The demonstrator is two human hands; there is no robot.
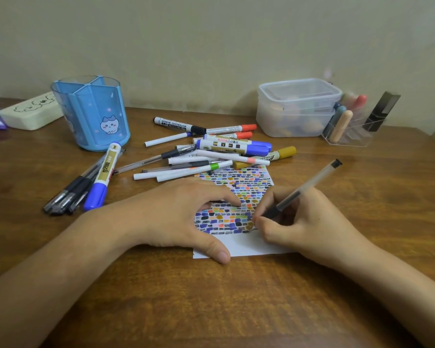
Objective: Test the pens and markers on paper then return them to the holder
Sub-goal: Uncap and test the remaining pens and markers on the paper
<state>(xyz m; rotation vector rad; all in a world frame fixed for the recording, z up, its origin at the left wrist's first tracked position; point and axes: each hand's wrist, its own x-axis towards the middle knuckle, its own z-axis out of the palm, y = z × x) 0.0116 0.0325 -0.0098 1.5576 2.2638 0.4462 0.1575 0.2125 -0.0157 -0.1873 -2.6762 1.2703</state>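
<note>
A small sheet of paper (246,244) covered with coloured test marks lies on the wooden table. My left hand (181,217) rests flat on its left side, fingers straight, thumb at the lower edge. My right hand (299,222) grips a clear black gel pen (309,184), its tip down on the paper near the marks. A pile of markers and pens (211,151) lies just behind the paper. A blue-capped marker (102,177) and several black pens (70,192) lie to the left. The blue pen holder (93,111) stands empty at the back left.
A cream case (30,114) sits at the far left by the wall. Two stacked clear plastic boxes (296,106) and a clear organiser (349,126) with small tubes stand at the back right. Bare wooden table (211,297) lies in front of me.
</note>
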